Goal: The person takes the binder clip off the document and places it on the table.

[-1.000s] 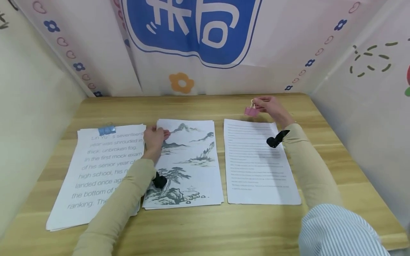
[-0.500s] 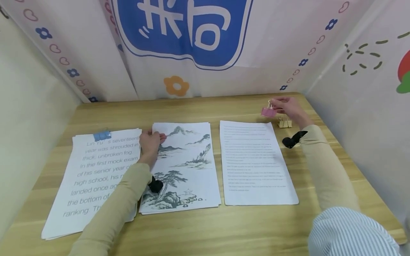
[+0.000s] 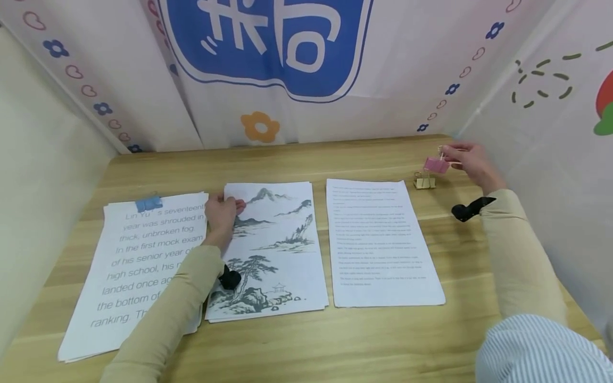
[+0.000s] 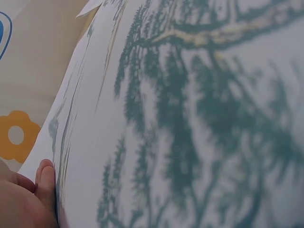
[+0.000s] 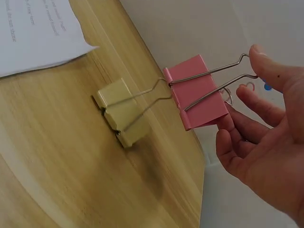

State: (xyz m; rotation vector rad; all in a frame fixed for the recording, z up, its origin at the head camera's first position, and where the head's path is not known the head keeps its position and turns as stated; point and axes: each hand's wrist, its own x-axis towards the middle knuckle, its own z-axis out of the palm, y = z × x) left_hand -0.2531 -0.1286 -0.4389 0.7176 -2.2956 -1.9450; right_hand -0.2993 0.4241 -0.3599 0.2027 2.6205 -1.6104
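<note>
My right hand (image 3: 474,162) holds a pink binder clip (image 3: 437,165) at the back right, above the wooden table. In the right wrist view, the thumb is at the end of one wire handle and the other fingers are behind the pink clip (image 5: 197,92). A gold binder clip (image 3: 424,182) stands on the table just below and left of it. My left hand (image 3: 221,215) rests at the upper left edge of a paper stack (image 3: 287,276) printted with an ink landscape. In the left wrist view its fingers (image 4: 46,183) lie against the paper, partly out of frame.
To the left lies a text stack (image 3: 129,298) with a blue binder clip (image 3: 149,204) on its top edge. Right of the landscape stack is a sheet of small print (image 3: 378,244). A printed wall hanging (image 3: 383,96) stands behind the wooden table (image 3: 306,351).
My right hand has carried the pink binder clip to the right, past the small-print sheet, and the gold binder clip has come into sight. My left hand stays on the landscape stack.
</note>
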